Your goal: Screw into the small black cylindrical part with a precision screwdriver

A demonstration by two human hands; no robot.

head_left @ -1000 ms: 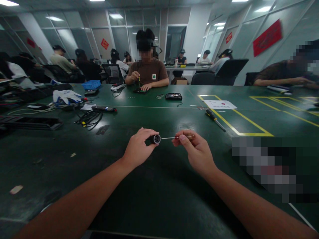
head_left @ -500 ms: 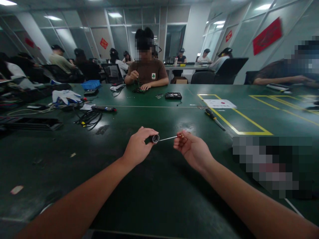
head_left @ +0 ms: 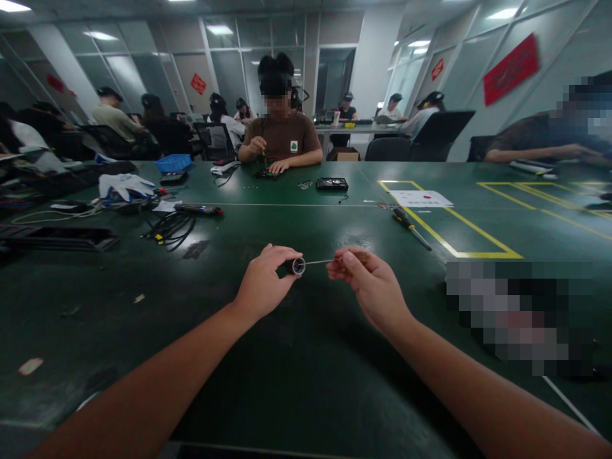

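Pinched between the thumb and fingers of my left hand [head_left: 262, 284] is a small black cylindrical part [head_left: 298, 266], its round open end turned toward me and to the right. My right hand [head_left: 370, 280] is closed on a thin screwdriver [head_left: 318, 262], whose handle is mostly covered by the fingers. The bare metal shaft points left, and its tip is at the open end of the cylinder, seemingly inside the rim. Both hands are held above the green tabletop [head_left: 287, 382].
A yellow-and-black screwdriver [head_left: 411, 228] lies to the right, near a paper sheet [head_left: 421, 199]. At left are coiled black cable [head_left: 173, 229], a pen-like tool [head_left: 198, 209] and white gloves [head_left: 127, 188]. A co-worker [head_left: 282, 137] sits opposite, handling a small part.
My right hand has shifted slightly left with the screwdriver, and less of the shaft shows between the hands. My left hand and the cylinder have barely moved.
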